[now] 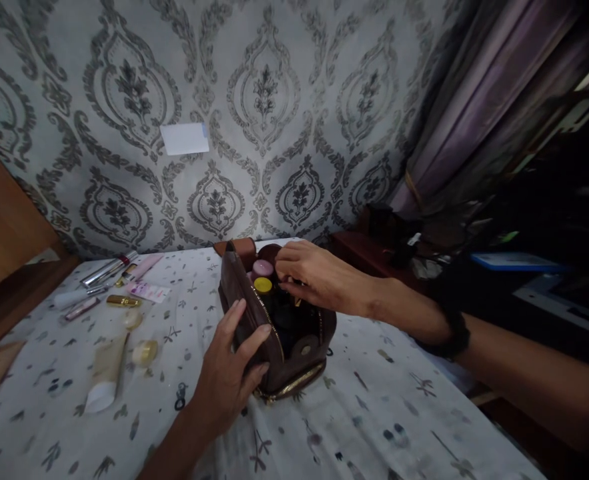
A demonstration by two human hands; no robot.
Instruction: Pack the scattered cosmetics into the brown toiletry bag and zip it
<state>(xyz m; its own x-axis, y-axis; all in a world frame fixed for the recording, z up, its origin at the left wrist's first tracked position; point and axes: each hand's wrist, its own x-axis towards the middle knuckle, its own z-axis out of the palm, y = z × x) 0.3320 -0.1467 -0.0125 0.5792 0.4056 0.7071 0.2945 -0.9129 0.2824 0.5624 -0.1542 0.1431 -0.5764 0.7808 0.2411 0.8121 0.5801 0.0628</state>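
Observation:
A dark brown zip bag (287,383) stands unzipped on the patterned white cloth. Inside it show a pink-lidded container (263,269), a yellow cap (263,286) and dark contents too shaded to tell apart. My left hand (231,360) rests against the bag's near left side, fingers spread. At the bag's far right opening is my right hand (304,270), its fingers bent together over the inside; what they hold, if anything, is hidden. A dark band circles my right wrist.
Left on the cloth (174,433) lie a beige tube (107,373), a round gold-rimmed jar (145,353), a gold tube (123,301), a pink-white tube (148,292) and several slim cosmetics. Patterned wall behind; wooden furniture (9,233) at left, purple curtain (454,120) right.

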